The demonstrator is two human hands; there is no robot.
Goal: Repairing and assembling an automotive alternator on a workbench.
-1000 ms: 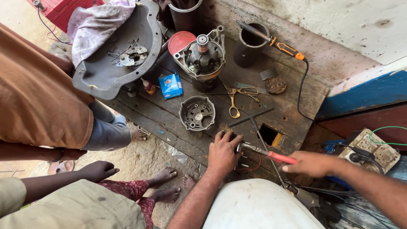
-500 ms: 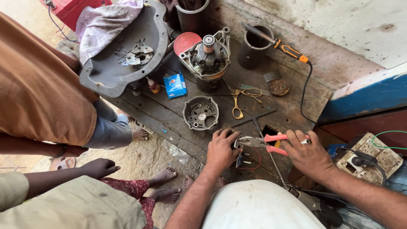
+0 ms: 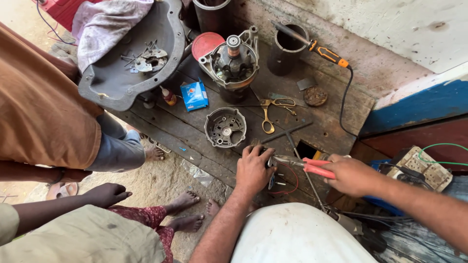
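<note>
My left hand (image 3: 253, 169) presses down on a small metal part with red wires (image 3: 287, 181) at the near edge of the dark wooden bench (image 3: 180, 127). The part is mostly hidden under my fingers. My right hand (image 3: 352, 174) grips red-handled pliers (image 3: 306, 166), whose jaws point left and reach the part beside my left fingers. A round metal end housing (image 3: 225, 127) lies just beyond my left hand.
Yellow-handled scissors (image 3: 270, 111), a T-handled wrench (image 3: 290, 134), a motor body (image 3: 233, 61), a blue packet (image 3: 194, 94), a soldering iron (image 3: 321, 51) and a grey cover (image 3: 129, 58) lie on the bench. Two people stand at left, bare feet (image 3: 187, 214) near.
My right hand has moved left with the pliers, bringing the jaws up to the part under my left hand. My left hand stays in place.
</note>
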